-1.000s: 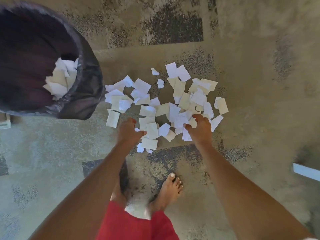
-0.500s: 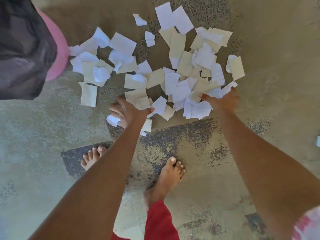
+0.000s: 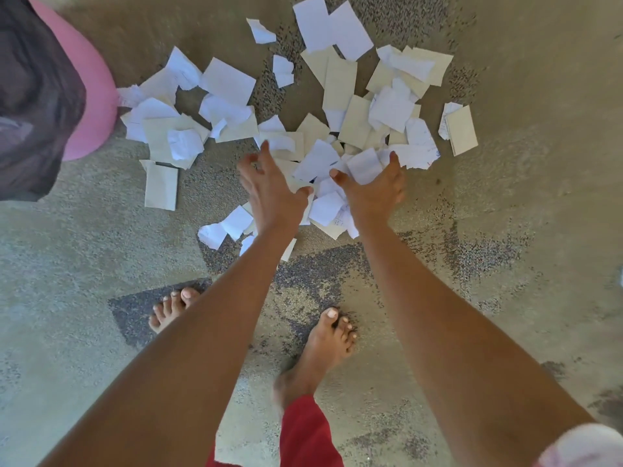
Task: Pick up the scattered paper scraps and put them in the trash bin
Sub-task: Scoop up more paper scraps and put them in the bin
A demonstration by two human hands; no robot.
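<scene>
Scooping inward, both hands are herding paper scraps point(image 3: 317, 160) together. Left hand point(image 3: 269, 190) is splayed empty; right hand point(image 3: 374, 190) is cupping scraps. Trash bin point(image 3: 40, 96) is waiting at ten o'clock.

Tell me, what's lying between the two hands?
Paper scraps fill the gap between the left hand and right hand, seen in the head view.

Bare arms, bare feet point(image 3: 323, 345), red garment point(image 3: 306, 433) (knee-level)
</scene>
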